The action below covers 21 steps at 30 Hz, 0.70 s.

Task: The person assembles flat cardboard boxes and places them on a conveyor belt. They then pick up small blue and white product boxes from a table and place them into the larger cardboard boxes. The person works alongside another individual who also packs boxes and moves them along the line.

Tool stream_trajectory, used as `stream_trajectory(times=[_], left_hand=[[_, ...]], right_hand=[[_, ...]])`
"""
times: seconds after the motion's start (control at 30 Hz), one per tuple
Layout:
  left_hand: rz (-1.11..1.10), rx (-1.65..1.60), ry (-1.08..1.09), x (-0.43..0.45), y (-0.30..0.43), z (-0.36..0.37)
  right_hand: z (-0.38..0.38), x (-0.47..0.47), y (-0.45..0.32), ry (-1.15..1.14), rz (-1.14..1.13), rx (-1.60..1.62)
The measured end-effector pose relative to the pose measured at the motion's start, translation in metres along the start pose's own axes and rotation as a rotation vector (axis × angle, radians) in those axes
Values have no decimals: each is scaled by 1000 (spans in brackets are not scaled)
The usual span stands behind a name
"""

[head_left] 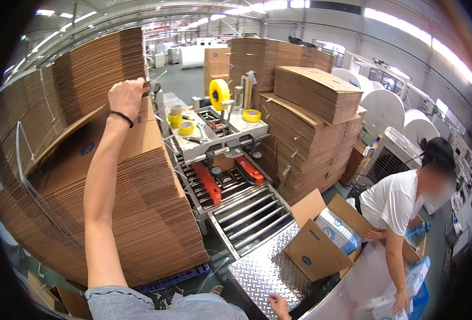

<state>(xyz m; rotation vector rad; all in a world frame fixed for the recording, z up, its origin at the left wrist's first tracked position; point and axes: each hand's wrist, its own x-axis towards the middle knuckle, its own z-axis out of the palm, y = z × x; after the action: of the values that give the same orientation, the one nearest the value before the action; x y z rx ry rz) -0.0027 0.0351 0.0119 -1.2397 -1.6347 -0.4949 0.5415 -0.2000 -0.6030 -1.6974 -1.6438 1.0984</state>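
Observation:
My left hand, with a dark band at the wrist, is raised over a tall stack of flattened cardboard boxes. Its fingers close on the edge of the top flattened box, which is tilted up off the stack. Low in the picture, my right hand hovers by the diamond-plate metal surface, fingers loosely bent and nothing visible in them. Beyond it an open cardboard box stands tilted on the plate, with blue-and-white wrapped packs inside.
A roller conveyor leads to a carton taping machine with red side belts and yellow tape rolls. More flattened boxes are stacked behind. At right a co-worker bends over a metal table, one hand on packs.

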Motion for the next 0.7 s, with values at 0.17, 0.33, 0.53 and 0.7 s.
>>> stream_trajectory(times=[0.17, 0.33, 0.53, 0.7], left_hand=[[713, -672, 328, -41, 133, -153], [1142, -1275, 188, -10, 186, -219], [502, -1686, -193, -9, 251, -23], [-464, -1902, -659, -206, 402, 61]], right_hand=[[-85, 53, -146, 481, -209, 257], [-146, 60, -303, 561, -571, -39], [-170, 1, -280, 941, -427, -154], [-177, -10, -269, 718, -94, -662]])
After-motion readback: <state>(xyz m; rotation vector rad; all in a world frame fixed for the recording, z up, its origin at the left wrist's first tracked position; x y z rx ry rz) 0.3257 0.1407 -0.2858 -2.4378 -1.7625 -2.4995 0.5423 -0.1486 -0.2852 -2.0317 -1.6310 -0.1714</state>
